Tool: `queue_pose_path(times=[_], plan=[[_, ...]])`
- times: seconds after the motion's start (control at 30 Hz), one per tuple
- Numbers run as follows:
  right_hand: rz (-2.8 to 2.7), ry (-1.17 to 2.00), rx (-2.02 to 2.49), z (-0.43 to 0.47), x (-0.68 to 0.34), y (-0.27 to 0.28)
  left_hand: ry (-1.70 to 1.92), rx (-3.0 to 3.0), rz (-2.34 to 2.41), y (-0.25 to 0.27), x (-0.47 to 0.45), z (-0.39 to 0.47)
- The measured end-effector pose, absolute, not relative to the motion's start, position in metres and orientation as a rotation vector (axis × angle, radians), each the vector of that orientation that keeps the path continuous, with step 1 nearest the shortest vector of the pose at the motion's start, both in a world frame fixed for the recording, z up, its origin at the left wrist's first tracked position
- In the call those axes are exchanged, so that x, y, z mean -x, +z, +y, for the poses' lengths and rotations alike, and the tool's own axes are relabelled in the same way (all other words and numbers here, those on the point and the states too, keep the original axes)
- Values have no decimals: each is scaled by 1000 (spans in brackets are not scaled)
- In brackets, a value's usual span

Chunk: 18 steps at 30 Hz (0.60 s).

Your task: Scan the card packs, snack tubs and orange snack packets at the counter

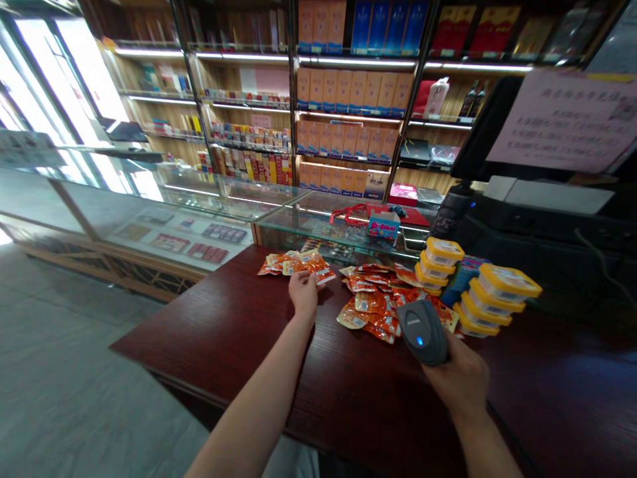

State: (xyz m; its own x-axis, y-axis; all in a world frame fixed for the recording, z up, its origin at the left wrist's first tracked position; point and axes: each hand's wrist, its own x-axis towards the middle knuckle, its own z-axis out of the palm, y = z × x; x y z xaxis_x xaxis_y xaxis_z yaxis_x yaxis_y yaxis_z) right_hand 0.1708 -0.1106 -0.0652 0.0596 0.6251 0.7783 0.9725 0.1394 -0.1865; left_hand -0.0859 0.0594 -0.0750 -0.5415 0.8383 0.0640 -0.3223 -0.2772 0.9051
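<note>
My right hand (pixel 465 375) is wrapped round a dark grey barcode scanner (pixel 422 332) with a blue light on its top. Beyond the scanner lies a loose pile of orange snack packets (pixel 375 302). My left hand (pixel 303 292) is closed, its fingertips pinching the edge of an orange and cream snack packet (pixel 317 265). That packet is beside a smaller group of similar packets (pixel 276 263) at the far left of the counter. Part of the left grip is hidden behind the fingers.
Yellow-lidded tubs (pixel 490 299) stand stacked at the right of the dark wooden counter (pixel 219 325), with a second stack (pixel 438 262) behind. A monitor (pixel 490 126) bearing a pink paper rises at the right. Glass display cases (pixel 288 212) border the far side, before stocked shelves.
</note>
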Motion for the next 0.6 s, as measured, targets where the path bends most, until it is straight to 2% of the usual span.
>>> queue_pose_path(times=[0.2, 0.33, 0.5, 0.6], plan=[[-1641, -535, 1552, -113, -166, -60, 1874, -568, 1022, -75, 104, 77], [-1632, -498, 1547, -114, -164, -57, 1874, -658, 1107, -77, 103, 76], [-1586, -488, 1600, -114, -166, -58, 1759, -1047, 1374, -76, 97, 66], [-1581, -504, 1613, -112, -168, -61, 1534, -1482, 1480, -71, 91, 54]])
